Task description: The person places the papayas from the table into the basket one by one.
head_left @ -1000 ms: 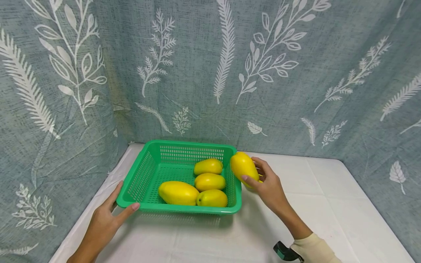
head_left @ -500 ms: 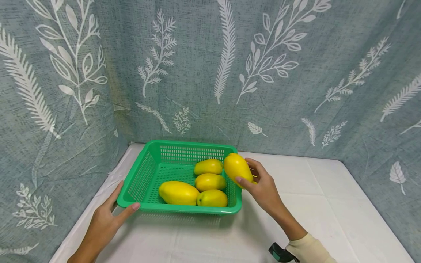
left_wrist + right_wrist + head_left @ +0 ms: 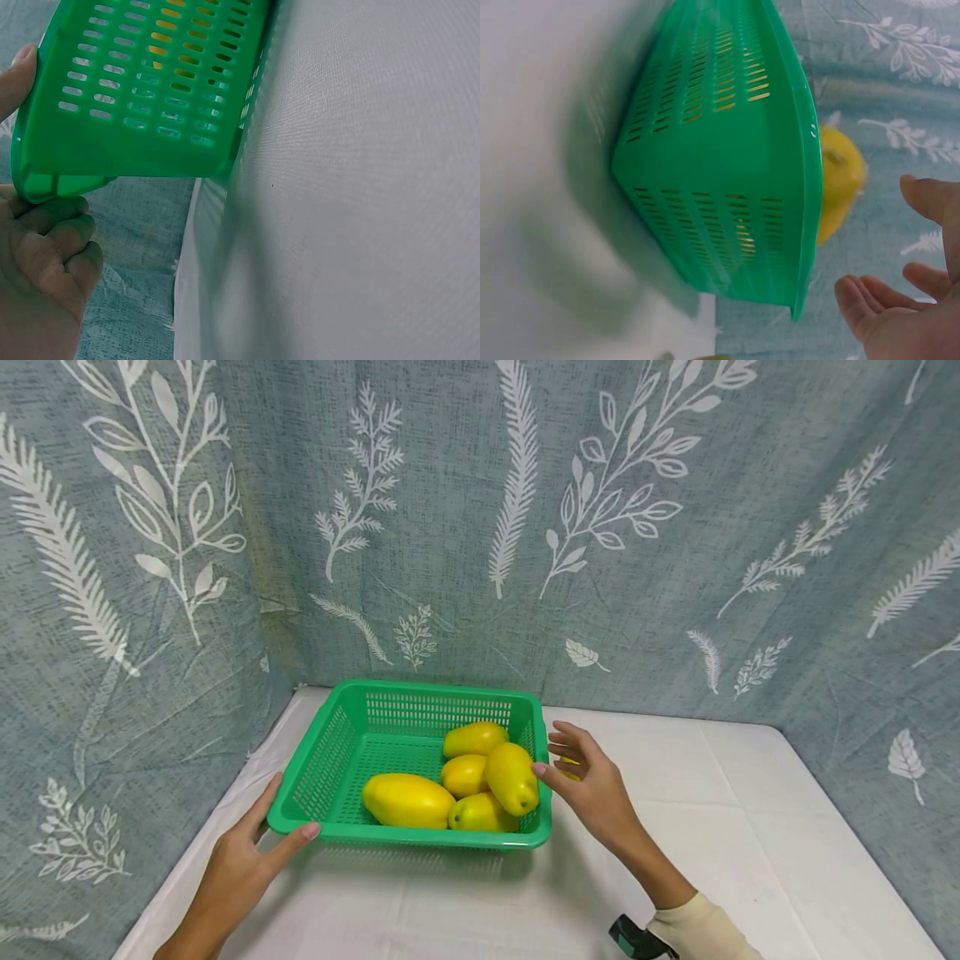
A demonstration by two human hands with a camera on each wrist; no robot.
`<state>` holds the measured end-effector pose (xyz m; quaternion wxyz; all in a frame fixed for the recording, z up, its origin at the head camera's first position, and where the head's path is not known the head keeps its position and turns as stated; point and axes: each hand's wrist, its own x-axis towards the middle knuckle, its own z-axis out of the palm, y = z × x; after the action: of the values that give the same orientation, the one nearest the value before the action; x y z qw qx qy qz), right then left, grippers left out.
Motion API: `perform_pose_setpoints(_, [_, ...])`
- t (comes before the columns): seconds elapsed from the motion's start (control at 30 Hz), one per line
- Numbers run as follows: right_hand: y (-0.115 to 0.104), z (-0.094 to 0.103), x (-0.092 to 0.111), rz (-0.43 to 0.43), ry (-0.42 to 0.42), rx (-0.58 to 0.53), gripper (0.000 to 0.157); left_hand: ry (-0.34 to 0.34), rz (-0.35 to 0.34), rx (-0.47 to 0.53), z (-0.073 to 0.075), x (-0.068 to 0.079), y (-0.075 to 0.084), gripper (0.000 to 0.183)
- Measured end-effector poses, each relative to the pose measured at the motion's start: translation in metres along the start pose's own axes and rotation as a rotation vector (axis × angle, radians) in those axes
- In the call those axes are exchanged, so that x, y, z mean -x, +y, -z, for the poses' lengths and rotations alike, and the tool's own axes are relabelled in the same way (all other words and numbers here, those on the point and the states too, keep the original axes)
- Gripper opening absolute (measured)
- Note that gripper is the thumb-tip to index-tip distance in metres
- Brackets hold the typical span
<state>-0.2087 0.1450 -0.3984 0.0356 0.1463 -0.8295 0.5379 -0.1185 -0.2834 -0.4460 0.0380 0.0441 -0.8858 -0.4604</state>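
Note:
A green plastic basket holds several yellow papayas. My left hand grips its near left corner, thumb along the front rim and fingers at the left side; the left wrist view shows those fingers curled at the rim. One papaya leans on the others against the basket's right wall, its stem end toward me. Just outside that wall is my right hand, fingers spread and holding nothing. In the right wrist view, this papaya shows above the rim, apart from the hand.
Partly hidden behind my right hand lies another yellow fruit, on the white-covered table. A grey-blue curtain with white leaf prints hangs close behind the basket and along both sides.
My right hand carried the papaya left over the basket's right rim and let it go; it now lies on the other papayas. The left hand and basket have not moved.

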Motion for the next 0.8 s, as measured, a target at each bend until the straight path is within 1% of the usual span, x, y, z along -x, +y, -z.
perform_pose_setpoints(0.2, [0.002, 0.005, 0.001, 0.004, 0.016, 0.002, 0.07, -0.001, -0.001, 0.003, 0.0, 0.0, -0.001, 0.094])
perform_pose_setpoints(0.47, [0.007, 0.011, 0.0, -0.023, 0.038, -0.008, 0.068, 0.006, -0.014, 0.002, 0.0, 0.0, -0.001, 0.094])
perform_pose_setpoints(0.8, [0.014, 0.017, 0.001, -0.043, 0.056, 0.013, 0.069, -0.017, 0.009, 0.007, 0.0, 0.0, -0.002, 0.094])
